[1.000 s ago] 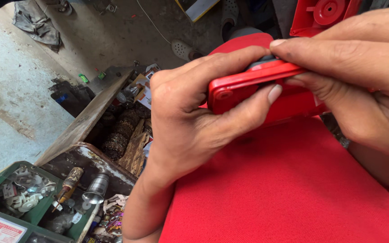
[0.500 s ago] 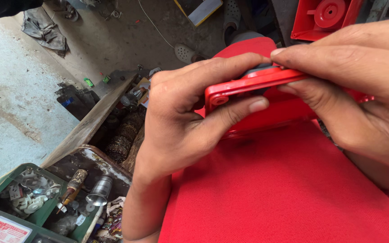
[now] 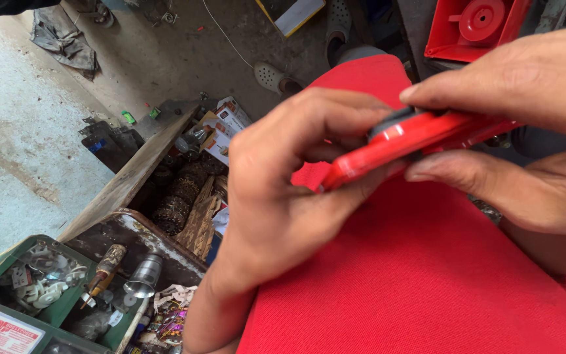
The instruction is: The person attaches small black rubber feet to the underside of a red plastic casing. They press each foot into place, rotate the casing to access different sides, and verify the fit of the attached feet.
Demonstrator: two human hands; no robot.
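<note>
Flat red plastic part [image 3: 420,141] with a dark round piece on top, gripped at both ends over the red-clothed lap [image 3: 427,282]: left hand [image 3: 283,196] pinching its near end, right hand [image 3: 525,124] clamping the far end. Apparently fitting or prying; steady opposing pressure likely needed next. Green parts tray [image 3: 8,262] at lower left.

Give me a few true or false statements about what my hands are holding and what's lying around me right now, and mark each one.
1. Both hands grip one flat red plastic part. True.
2. The left hand is empty. False: its fingers clasp the red part's near end.
3. The right hand pinches the part from above and below. True.
4. A green tray sits at lower left. True.
5. The lap is covered in blue cloth. False: the cloth is red.
</note>
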